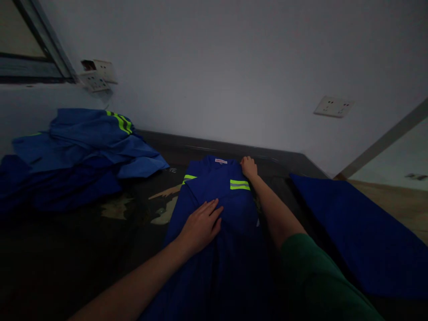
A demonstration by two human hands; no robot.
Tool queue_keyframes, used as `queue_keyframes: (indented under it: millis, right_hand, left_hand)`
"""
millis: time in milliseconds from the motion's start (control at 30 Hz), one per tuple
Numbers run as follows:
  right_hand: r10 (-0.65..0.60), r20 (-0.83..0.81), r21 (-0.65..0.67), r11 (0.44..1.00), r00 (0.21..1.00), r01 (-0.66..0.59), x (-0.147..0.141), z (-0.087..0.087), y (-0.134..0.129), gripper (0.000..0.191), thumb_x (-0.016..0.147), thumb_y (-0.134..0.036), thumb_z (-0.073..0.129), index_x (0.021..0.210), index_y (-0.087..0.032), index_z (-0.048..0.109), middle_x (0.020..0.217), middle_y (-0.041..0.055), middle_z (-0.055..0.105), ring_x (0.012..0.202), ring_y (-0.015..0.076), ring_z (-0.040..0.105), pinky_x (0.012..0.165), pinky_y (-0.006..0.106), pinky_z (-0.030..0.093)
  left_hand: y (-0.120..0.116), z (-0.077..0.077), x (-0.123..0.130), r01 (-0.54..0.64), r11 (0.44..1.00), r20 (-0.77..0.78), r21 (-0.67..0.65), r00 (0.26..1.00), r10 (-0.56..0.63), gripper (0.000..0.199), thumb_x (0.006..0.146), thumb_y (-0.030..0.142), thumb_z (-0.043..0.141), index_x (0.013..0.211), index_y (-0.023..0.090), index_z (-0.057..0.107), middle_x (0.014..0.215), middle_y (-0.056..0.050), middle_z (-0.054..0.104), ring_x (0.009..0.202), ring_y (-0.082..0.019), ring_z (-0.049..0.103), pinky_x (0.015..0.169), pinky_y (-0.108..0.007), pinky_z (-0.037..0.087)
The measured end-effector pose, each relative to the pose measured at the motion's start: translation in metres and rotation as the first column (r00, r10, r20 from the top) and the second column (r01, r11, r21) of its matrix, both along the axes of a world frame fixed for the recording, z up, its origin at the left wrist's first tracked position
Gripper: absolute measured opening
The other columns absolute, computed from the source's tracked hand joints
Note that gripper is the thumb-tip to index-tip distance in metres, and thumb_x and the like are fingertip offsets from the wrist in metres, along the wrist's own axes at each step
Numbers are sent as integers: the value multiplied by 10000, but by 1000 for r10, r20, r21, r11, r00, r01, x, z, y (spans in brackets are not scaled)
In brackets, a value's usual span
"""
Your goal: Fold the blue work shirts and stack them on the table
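Observation:
A dark blue work jacket (214, 189) lies in front of me, its collar and white label toward the wall. Yellow-green reflective strips run across it on both sides, and its lower part fades into shadow. My left hand (201, 226) rests flat on the middle of the jacket, fingers stretched out. At the far right shoulder, my right hand (249, 167) has its fingers curled closed around the edge of the cloth. The fingertips of that hand are partly hidden.
A heap of crumpled blue garments (90, 142) with reflective strips lies on the left of the dark table (140, 232). On the right is a flat piece of blue cloth (361, 232). Wall sockets (334, 107) and a loose socket plate (94, 81) are on the wall behind.

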State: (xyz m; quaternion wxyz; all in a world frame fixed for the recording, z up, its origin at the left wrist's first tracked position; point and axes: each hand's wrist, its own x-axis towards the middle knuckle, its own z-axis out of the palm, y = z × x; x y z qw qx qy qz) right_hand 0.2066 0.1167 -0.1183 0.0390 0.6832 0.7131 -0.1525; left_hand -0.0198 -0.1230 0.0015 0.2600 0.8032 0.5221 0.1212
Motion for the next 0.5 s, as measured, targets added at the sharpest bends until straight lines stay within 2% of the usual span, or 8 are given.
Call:
queue_keyframes:
  millis: [100,167,233,300,367,433,500]
  right_hand:
    - [-54,9,85,995,999,53,-5,12,-6,263,955,-225,385,1159,-146,532,1239,204,510,1170,312,429,929,436,382]
    - [-73,-61,185,979,995,83,-9,28,-11,269,961,-227,357,1129,-147,552,1201,193,535,1146,299,444,935,420,377]
    - [21,-214,254,967,977,34,-16,47,-23,265,956,-217,362,1069,-152,593,1121,162,581,1081,266,490,926,385,388]
    - [229,-385,217,964,894,-153,-25,67,-46,234,939,-212,416,1007,-166,636,1035,116,624,993,224,541,903,345,407]
    - [402,-517,125,909,756,-398,-35,85,-76,189,919,-230,490,952,-179,669,972,77,658,926,193,572,874,317,418]
    - [475,-589,40,825,654,-563,-43,99,-106,158,905,-256,547,919,-183,686,942,59,676,891,178,587,841,298,422]
    - [493,-596,-14,783,634,-621,-49,107,-129,145,898,-269,577,907,-177,689,931,61,677,878,175,590,818,288,420]
  left_hand:
    - [1,0,0,-19,1000,51,-13,999,20,369,932,251,444,1283,204,549,1405,-89,523,1301,-215,486,1125,-417,373]
    - [2,0,-2,-62,997,115,-47,991,67,397,939,236,422,1330,201,490,1396,-86,529,1295,-204,489,1116,-399,386]
    - [5,-1,-4,-145,986,196,-84,968,159,412,945,188,372,1351,186,440,1357,-92,549,1262,-187,510,1087,-367,414]
    - [7,-1,-6,-222,970,261,-101,935,241,411,924,114,329,1314,168,446,1292,-104,566,1215,-179,530,1056,-352,432]
    - [9,0,-8,-246,966,278,-85,925,260,398,879,55,342,1238,157,482,1228,-111,566,1180,-189,523,1042,-367,427]
    - [11,6,-9,-219,974,227,-61,947,227,361,846,44,392,1163,165,514,1179,-102,561,1148,-211,509,1011,-390,431]
    - [12,19,-9,-178,983,115,-46,976,183,316,839,67,435,1118,176,537,1160,-96,555,1123,-238,502,963,-412,440]
